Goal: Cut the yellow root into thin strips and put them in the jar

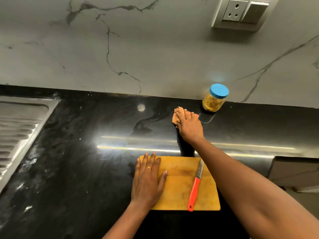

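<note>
Evidently early: right grip point(189, 125) curls over the seemingly uncut yellow root point(177, 112) at 1 o'clock beside the lidded jar point(214, 100); left grip point(148, 180) lies spread on the cutting board point(179, 169), knife point(194, 187) idle.

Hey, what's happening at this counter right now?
A person is at a black counter. The left hand lies flat on the wooden cutting board, where a red-handled knife lies untouched. The right hand rests on an orange lump beside the blue-lidded jar, which is closed and holds yellow bits. No cutting is underway.
</note>
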A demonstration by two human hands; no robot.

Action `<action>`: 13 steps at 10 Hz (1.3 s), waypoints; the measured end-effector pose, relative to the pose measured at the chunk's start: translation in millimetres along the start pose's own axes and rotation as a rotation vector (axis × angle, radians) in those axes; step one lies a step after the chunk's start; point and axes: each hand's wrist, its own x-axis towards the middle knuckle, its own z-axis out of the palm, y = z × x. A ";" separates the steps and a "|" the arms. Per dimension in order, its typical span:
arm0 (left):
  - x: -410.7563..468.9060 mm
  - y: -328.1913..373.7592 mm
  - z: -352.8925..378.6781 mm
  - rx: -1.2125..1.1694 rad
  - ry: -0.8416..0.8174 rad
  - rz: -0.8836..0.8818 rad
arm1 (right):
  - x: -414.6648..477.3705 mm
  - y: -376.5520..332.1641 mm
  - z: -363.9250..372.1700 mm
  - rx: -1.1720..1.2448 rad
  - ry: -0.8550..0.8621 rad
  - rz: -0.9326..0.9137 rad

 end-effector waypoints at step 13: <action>31.3 1.5 -18.4 0.050 -0.109 -0.091 | -122.8 -39.7 -19.4 0.289 0.156 0.045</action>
